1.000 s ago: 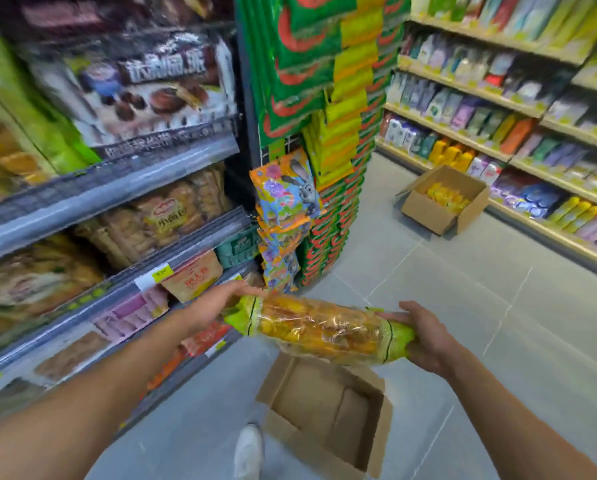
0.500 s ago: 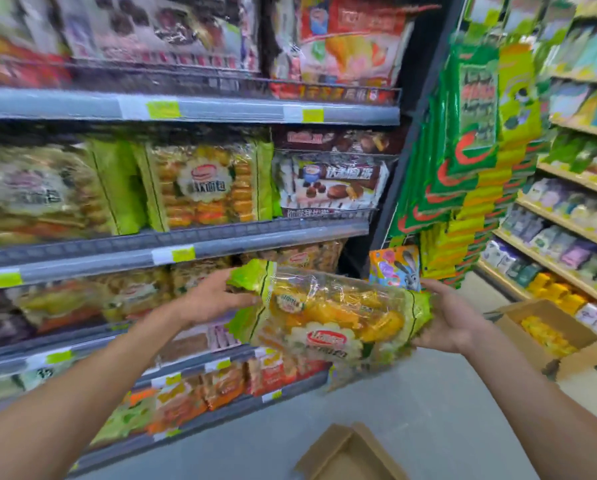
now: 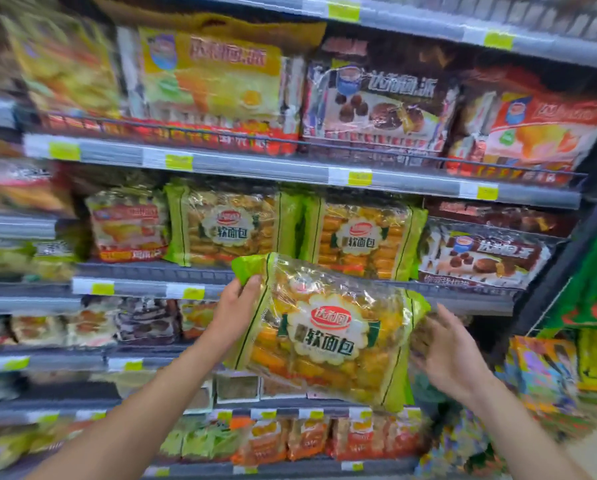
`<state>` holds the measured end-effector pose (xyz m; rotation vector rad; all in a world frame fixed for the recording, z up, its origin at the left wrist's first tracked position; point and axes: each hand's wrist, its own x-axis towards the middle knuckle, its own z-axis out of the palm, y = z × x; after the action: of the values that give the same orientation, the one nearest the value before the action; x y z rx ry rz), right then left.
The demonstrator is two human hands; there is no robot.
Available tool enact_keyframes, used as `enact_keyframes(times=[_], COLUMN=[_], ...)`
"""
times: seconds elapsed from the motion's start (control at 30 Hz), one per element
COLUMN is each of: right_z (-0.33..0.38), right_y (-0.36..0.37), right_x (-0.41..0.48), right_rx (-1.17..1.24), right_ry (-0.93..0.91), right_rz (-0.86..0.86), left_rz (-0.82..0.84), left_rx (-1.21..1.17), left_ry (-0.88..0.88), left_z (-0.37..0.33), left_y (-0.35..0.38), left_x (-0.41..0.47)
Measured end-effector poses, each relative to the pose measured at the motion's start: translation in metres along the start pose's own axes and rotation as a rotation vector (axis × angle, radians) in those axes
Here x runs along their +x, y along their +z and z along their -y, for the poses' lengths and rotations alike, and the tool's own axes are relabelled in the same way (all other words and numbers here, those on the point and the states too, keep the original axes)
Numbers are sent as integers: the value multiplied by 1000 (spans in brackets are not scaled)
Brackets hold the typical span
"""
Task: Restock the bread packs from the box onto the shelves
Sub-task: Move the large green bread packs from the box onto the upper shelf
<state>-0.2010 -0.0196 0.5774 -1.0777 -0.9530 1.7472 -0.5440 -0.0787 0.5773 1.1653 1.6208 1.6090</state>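
Currently aloft, tilted, label outward, just before shelf [image 3: 144, 287] front edge: bread pack [image 3: 328, 336]. Left hand [image 3: 236, 308] gripping green upper-left end, fingers curled round it. Right hand [image 3: 451, 348] steadying right end, fingers spread. Probably best: level, lift over edge, stand upright against matching packs [image 3: 359, 237].

Bare left hand [image 3: 236, 304] and bare right hand [image 3: 450, 351], both forearms bare along their whole visible length.

held bread pack [image 3: 324, 336] reading 达利园 软面包, shelved bread packs [image 3: 228, 231] reading 软面包
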Motion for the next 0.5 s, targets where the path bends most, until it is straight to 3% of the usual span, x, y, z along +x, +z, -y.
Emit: enact_keyframes(times=[0.1,0.23,0.33,0.43,0.5], right_z=[-38,-63,-64,-62,-63], right_y=[36,82,110,124,131], right_x=[12,24,30,34,37], right_rx=[-292,-454,-512,-467,-472], right_ry=[-20,11,9,14,-24], right_rz=[65,115,127,122,87], left_rz=[-30,9,101,321,410], left_rx=[-45,-12,-16,-205,-285], left_ry=[-132,-196,-276,-518,-546], left_z=[13,20,22,57,68], left_y=[-38,-80,-111,-149,-167], left_x=[9,20,31,54,56])
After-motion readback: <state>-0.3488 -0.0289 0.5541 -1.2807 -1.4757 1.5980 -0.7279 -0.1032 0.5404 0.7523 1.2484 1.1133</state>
